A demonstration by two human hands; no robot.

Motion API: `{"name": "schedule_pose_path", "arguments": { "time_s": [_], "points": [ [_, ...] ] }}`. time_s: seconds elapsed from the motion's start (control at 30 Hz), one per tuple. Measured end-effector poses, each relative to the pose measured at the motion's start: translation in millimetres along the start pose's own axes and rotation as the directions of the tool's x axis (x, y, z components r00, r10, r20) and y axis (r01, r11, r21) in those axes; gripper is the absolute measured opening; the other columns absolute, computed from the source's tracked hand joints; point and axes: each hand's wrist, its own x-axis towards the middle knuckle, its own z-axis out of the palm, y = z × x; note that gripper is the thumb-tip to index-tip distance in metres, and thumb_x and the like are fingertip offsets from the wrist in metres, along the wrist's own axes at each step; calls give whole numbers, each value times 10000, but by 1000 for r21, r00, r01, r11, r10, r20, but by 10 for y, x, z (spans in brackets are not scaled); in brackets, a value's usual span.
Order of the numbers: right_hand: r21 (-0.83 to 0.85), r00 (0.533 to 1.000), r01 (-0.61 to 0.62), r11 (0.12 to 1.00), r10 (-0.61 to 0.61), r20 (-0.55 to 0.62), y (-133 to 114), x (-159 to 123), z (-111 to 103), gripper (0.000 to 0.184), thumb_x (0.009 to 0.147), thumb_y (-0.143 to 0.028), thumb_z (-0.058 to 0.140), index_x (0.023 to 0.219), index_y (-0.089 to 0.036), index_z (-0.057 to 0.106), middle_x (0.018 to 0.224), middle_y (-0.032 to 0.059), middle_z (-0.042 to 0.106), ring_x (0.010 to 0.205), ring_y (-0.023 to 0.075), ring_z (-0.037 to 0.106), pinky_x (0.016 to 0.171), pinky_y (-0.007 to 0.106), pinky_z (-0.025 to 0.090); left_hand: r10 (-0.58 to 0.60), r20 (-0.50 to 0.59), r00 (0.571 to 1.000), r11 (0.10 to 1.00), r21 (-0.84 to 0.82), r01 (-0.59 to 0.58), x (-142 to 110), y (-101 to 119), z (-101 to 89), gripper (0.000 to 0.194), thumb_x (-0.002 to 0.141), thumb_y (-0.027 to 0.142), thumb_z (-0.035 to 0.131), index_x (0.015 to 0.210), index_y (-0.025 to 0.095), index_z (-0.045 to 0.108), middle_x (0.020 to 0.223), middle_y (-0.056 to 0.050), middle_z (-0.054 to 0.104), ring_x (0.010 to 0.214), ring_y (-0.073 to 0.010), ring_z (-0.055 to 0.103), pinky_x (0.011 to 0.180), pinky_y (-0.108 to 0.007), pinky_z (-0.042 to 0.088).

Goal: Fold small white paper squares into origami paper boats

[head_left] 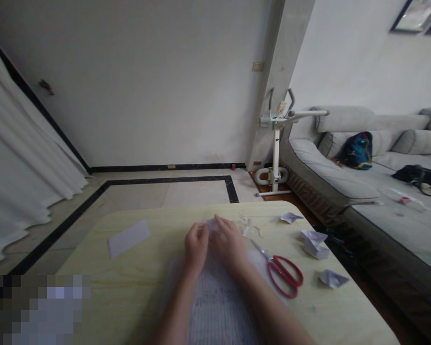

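The left hand (197,243) and right hand (231,241) held a piece of white paper (211,224) between them over the far end of a handwritten sheet (221,306) on the surface (125,290), each grip narrow on it, and the step in hand looked like folding. The next move seemed to call for a steady pinch while a crease was pressed; boat-like paper folds (318,249) lay beyond the scissors (270,260), and a blue backpack (359,151) hid any contents.
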Motion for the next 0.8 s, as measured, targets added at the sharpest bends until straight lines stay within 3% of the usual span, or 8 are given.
{"name": "schedule_pose_path", "arguments": {
  "time_s": [0.1,0.23,0.5,0.63,0.8],
  "points": [
    [24,997,4,1000,-2,-79,-17,9,-1,298,788,-152,538,1061,-216,637,1074,102,591,987,219,536,857,365,448,-6,3,1000,1000,-1,6,-11,24,-3,222,798,363,507,739,163,583,642,-16,626,608,-162,600,538,-226,447],
    [39,989,-44,998,49,-142,-37,17,-9,161,762,-142,571,881,-213,652,1018,89,576,957,215,535,830,360,449,40,52,998,999,2,-40,-35,31,13,236,821,367,488,791,164,605,707,-33,663,661,-170,630,575,-236,469],
    [-9,988,-36,999,34,-148,-63,26,-39,82,774,-177,587,820,-199,652,828,57,573,808,190,522,727,312,429,140,43,989,988,63,-143,-26,-43,46,244,852,348,454,859,173,623,761,-40,680,674,-158,636,592,-226,478],
    [38,989,-76,996,80,-126,-85,30,-57,79,797,-173,553,786,-185,631,753,35,588,728,164,520,677,280,414,187,83,979,976,94,-194,-44,-68,51,238,868,326,445,965,184,610,877,-64,699,793,-175,661,667,-242,496],
    [58,985,-129,990,134,-107,-125,45,-97,136,812,-205,529,822,-181,663,715,34,599,671,156,523,637,267,411,261,104,960,925,255,-280,-46,-88,51,279,875,335,440,1030,198,628,950,-91,701,883,-214,654,763,-306,498]
  ]
}}
